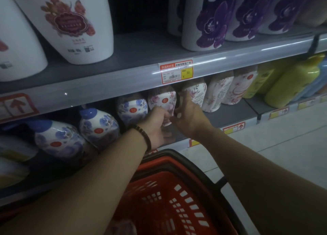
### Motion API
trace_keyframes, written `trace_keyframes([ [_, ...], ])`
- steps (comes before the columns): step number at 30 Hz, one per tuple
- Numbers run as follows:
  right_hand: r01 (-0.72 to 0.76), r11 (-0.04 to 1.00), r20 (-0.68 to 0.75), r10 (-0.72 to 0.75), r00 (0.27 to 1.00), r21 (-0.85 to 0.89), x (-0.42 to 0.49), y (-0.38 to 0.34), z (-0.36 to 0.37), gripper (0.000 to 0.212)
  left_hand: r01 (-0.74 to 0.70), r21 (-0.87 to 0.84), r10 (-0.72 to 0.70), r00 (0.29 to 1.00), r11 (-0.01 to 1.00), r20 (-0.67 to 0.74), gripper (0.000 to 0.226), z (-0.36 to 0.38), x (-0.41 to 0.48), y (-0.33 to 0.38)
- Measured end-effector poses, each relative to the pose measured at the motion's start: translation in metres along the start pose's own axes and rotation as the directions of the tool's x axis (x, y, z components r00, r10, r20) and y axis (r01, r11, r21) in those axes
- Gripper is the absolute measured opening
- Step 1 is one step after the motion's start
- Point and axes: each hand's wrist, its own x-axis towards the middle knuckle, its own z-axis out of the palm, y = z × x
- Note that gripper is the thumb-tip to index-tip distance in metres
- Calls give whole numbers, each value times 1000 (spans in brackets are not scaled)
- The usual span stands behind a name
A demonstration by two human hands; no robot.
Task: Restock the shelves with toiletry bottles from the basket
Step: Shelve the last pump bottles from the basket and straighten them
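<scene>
Gripping the pink bottle [161, 100] low down, my left hand [155, 123] curls round its base on the lower shelf [230, 118], and the fingers hide that base. My right hand [189, 116] clasps the pink bottle's right side, with the thumb on the near face and the fingers slid into the gap beside the next bottle. Their tips are hard to make out in the dim light. The upper shelf edge [106, 86], which carries a price tag [175, 71], cuts off the bottle tops. Blue bottles [132, 109] stand just left. The basket [177, 199] sits near, below my arms. I cannot identify a blurred shape at its near-left corner.
</scene>
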Motion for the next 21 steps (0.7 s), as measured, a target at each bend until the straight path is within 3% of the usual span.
trace_keyframes([
  [3,-8,1000,-120,10,993,15,-1,9,-21,37,49,98,-45,998,994,-43,37,8,-1,2],
  [6,-143,972,-218,183,959,186,-2,26,-34,15,16,191,-7,999,981,-49,13,28,-3,7],
  [9,-313,858,-166,407,898,408,2,40,-36,32,-11,210,20,999,978,-40,11,51,-2,11],
  [11,-378,775,-87,482,872,507,5,42,-34,51,-26,229,38,998,973,-49,22,62,5,12],
  [14,-411,652,49,498,866,638,7,39,-33,63,-28,257,42,998,966,-51,42,72,22,11],
  [18,-389,626,88,456,886,676,11,39,-30,66,-28,229,45,996,973,-71,77,74,35,7],
  [21,-394,631,98,451,887,669,13,43,-28,70,-47,203,54,998,978,-31,71,79,33,4],
])
